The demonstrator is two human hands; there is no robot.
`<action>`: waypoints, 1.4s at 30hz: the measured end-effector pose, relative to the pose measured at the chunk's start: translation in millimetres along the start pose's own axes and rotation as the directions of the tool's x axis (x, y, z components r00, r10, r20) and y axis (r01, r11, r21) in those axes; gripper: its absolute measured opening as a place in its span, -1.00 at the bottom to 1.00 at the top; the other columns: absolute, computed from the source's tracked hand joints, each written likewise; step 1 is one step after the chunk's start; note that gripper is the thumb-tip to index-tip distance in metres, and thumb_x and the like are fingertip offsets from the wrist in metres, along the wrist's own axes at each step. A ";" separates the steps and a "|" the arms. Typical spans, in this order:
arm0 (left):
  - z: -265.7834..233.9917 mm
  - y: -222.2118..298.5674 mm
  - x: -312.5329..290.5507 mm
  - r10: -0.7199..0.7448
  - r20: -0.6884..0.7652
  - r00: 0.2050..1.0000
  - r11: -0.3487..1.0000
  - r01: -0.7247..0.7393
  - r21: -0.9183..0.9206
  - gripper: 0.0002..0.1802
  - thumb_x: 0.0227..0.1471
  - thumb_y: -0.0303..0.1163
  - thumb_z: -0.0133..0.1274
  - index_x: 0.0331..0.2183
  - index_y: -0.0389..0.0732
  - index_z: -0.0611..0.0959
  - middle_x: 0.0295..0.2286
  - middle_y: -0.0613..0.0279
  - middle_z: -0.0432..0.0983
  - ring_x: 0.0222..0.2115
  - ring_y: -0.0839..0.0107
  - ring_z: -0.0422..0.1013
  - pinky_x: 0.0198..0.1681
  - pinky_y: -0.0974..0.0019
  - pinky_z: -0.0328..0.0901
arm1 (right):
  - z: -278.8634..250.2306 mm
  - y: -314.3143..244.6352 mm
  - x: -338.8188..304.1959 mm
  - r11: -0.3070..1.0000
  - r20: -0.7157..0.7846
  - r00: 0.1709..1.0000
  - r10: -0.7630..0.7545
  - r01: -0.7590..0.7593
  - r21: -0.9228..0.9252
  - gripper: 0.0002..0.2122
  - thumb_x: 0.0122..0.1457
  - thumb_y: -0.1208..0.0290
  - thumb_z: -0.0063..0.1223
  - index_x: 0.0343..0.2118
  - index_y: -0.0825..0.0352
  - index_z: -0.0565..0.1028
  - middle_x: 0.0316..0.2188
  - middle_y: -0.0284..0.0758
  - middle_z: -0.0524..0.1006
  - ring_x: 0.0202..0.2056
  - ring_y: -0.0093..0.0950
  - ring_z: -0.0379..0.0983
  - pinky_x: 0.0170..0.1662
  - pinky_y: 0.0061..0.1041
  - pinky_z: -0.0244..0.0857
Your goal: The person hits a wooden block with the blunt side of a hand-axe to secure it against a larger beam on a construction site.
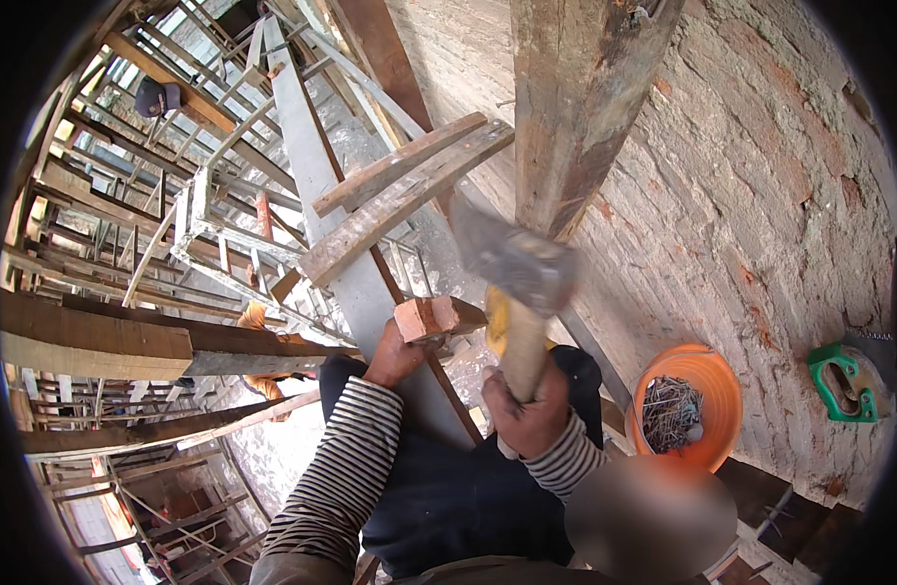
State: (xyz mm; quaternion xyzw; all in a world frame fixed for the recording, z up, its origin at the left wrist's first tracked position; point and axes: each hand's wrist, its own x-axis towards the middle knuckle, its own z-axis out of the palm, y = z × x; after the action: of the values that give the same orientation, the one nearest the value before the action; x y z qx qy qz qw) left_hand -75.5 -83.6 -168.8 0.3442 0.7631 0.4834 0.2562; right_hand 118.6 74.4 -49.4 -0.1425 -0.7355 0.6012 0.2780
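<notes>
My right hand (531, 414) is wrapped round the pale wooden handle of a hatchet (528, 366). The hatchet's metal head is smeared by motion, in front of the foot of a timber post (580, 107). My left hand (395, 356) grips a short wooden block (424, 317) with reddish end faces, just left of the hatchet. Beneath that hand runs a long grey plank (356, 283). Two rough timber pieces (405, 205) lie across the plank, beyond my left hand. Behind the hatchet handle a yellow thing (497, 324) shows partly; its kind is hidden.
An orange bucket (726, 390) of nails (671, 414) stands at the right by a rough brick wall (721, 214). A green-handled handsaw (843, 385) is against that wall. Timber framework and ladders drop away at left. Below are a person in orange (263, 385) and a dark cap (156, 97).
</notes>
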 end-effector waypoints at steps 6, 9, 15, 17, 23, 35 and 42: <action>0.8 4.1 -14.9 0.005 0.001 1.000 0.998 -0.004 -0.059 -0.60 -0.01 -0.54 0.27 -0.08 -0.24 0.62 -0.18 0.18 0.60 -0.11 0.30 0.53 0.01 0.22 0.40 | 4.7 5.7 -5.8 0.978 0.143 0.968 0.205 -0.207 -0.005 -0.68 0.12 0.47 0.20 -0.10 0.48 0.43 -0.44 -0.06 0.58 -0.40 -0.06 0.61 -0.27 -0.31 0.49; 1.1 14.6 -14.8 -0.041 -0.043 0.998 0.996 0.037 -0.081 -0.69 -0.05 -0.52 0.27 -0.18 -0.25 0.66 -0.23 0.16 0.60 -0.14 0.28 0.53 -0.03 0.21 0.42 | -6.5 -35.8 8.4 0.989 -0.040 0.995 0.091 -0.085 0.119 -0.71 0.11 0.50 0.19 -0.12 0.47 0.44 -0.42 -0.08 0.60 -0.39 -0.11 0.62 -0.24 -0.34 0.49; 6.3 -11.2 7.1 0.066 -0.046 0.997 0.997 -0.063 0.054 -0.67 0.02 -0.56 0.25 -0.11 -0.25 0.65 -0.18 0.21 0.61 -0.12 0.34 0.52 -0.02 0.24 0.42 | 11.5 19.6 -10.5 0.977 0.215 0.965 0.152 -0.114 -0.178 -0.64 0.10 0.45 0.20 -0.06 0.47 0.42 -0.40 -0.09 0.60 -0.40 -0.13 0.61 -0.25 -0.30 0.49; 8.7 -19.4 -7.6 0.011 -0.059 0.998 1.000 -0.011 0.015 -0.72 0.03 -0.55 0.26 -0.16 -0.26 0.65 -0.19 0.23 0.61 -0.16 0.37 0.52 -0.06 0.25 0.43 | 4.1 -14.7 -7.0 0.985 0.219 0.966 0.141 -0.114 -0.130 -0.64 0.11 0.44 0.19 -0.05 0.47 0.40 -0.42 -0.08 0.60 -0.38 -0.08 0.63 -0.26 -0.29 0.51; 13.0 2.7 -6.7 0.100 -0.044 0.994 0.995 -0.100 0.022 -0.72 0.06 -0.43 0.24 -0.16 -0.27 0.61 -0.26 0.21 0.58 -0.22 0.31 0.53 -0.15 0.19 0.43 | 8.2 -11.2 -15.5 0.988 0.043 0.988 0.151 -0.149 -0.041 -0.63 0.11 0.45 0.20 -0.05 0.46 0.42 -0.38 -0.03 0.61 -0.35 -0.05 0.63 -0.26 -0.25 0.51; 10.7 29.3 2.5 -0.139 0.043 0.989 0.989 0.141 -0.053 -0.66 0.02 -0.47 0.27 -0.13 -0.30 0.61 -0.22 0.18 0.58 -0.18 0.39 0.50 -0.10 0.22 0.43 | 16.0 37.4 -34.2 0.985 0.055 0.986 0.158 -0.154 -0.078 -0.66 0.11 0.49 0.19 -0.07 0.50 0.44 -0.37 -0.11 0.57 -0.40 -0.22 0.58 -0.26 -0.38 0.48; 7.9 2.9 -8.3 0.088 -0.038 0.995 0.987 -0.082 0.139 -0.73 0.13 -0.47 0.20 -0.11 -0.28 0.62 -0.22 0.18 0.63 -0.17 0.36 0.55 -0.08 0.27 0.45 | 7.5 -42.0 -6.5 0.995 0.031 0.995 0.097 -0.098 0.017 -0.62 0.12 0.47 0.19 -0.04 0.52 0.40 -0.34 -0.01 0.61 -0.34 -0.07 0.64 -0.24 -0.29 0.53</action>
State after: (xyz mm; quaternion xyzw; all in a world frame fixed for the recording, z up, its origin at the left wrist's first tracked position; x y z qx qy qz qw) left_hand -63.7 -84.7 -168.8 0.3825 0.7847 0.4474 0.1944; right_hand 124.8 54.9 -11.3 -0.1666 -0.7260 0.6230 0.2388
